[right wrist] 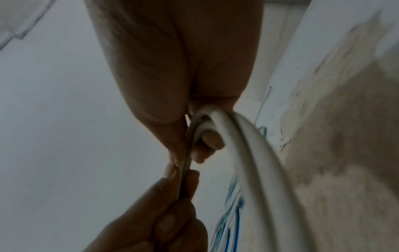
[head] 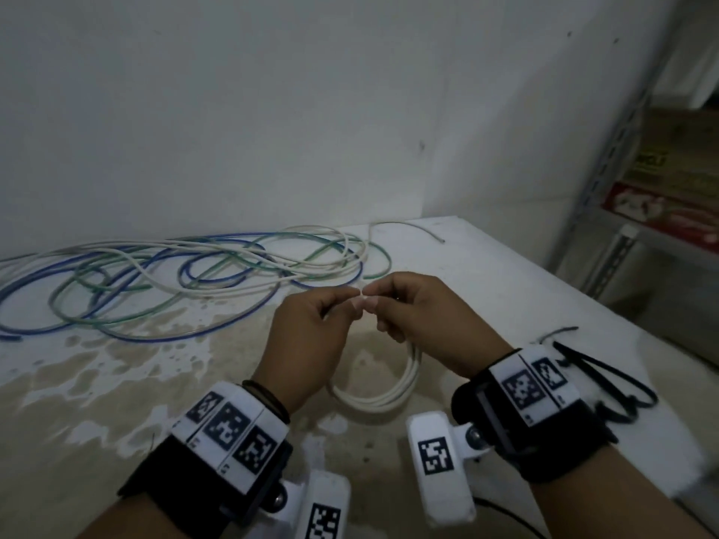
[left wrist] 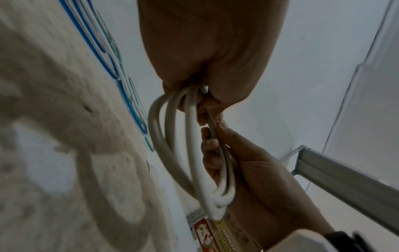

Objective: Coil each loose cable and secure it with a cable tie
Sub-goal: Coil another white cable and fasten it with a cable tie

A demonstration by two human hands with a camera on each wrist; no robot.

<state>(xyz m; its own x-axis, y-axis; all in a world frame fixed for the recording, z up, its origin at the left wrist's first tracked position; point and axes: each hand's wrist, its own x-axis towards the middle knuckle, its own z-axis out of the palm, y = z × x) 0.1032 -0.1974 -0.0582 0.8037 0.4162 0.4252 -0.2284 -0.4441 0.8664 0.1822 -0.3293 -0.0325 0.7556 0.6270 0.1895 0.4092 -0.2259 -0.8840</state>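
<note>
- White coiled cable (head: 383, 396) hanging in several loops below both hands, above the stained tabletop (head: 116, 383).
- Left hand (head: 307, 336): fingers curled round the top of the coil, fingertips meeting the right's.
- Right hand (head: 424, 320): thumb and fingers pinched on the same bundle and on a thin strand (right wrist: 185, 163) running between the hands.
- Loose blue, green and white cables (head: 175, 274) sprawled along the wall, well apart from the coil.
- Black cable ties (head: 607, 383) near the right tabletop edge, beside the right wrist.
- Metal shelf (head: 622, 212) past the right edge.
</note>
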